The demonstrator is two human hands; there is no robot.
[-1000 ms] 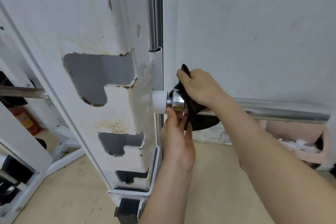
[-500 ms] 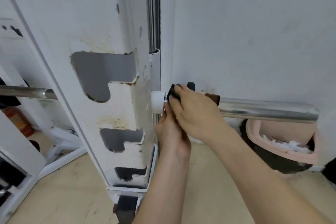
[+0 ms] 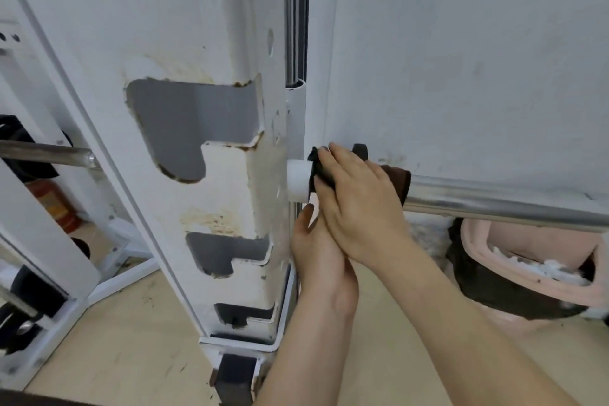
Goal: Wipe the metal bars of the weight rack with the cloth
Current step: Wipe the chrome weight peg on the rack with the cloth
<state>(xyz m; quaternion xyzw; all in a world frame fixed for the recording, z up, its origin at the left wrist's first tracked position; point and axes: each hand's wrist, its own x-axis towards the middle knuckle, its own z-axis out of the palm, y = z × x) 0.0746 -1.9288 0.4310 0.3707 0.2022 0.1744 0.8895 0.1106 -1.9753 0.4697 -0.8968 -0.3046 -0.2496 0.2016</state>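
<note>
My right hand (image 3: 359, 204) is clamped over the dark cloth (image 3: 400, 184), wrapping it around the chrome bar (image 3: 507, 204) right where the bar meets the white collar (image 3: 298, 181) on the rack upright (image 3: 211, 175). Fingers are curled over the top of the bar, and cloth shows at both ends of my grip: a dark bit at the fingertips next to the collar, a brownish fold at the wrist side. My left hand (image 3: 321, 260) sits under the right, palm up against the underside of the bar end, thumb near the collar. It's mostly hidden by the right hand, so I can't tell whether it's gripping cloth or just bracing. The bar runs off to the right along the white wall (image 3: 461, 59), bare chrome past the cloth. The upright is white painted steel with hook-shaped cutouts, rust staining around the edges, paint chipped. A vertical chrome guide rod (image 3: 296, 10) runs just behind it, ending in a white sleeve above the collar. A second, duller bar (image 3: 46, 152) pokes out left of the upright. Below the chrome bar on the right sits a pink tub (image 3: 534, 260) with a dark rim and white scraps inside. There's something red (image 3: 52, 204) at floor level on the far left, partly blocked. Light wood floor (image 3: 131, 356) underneath.
</note>
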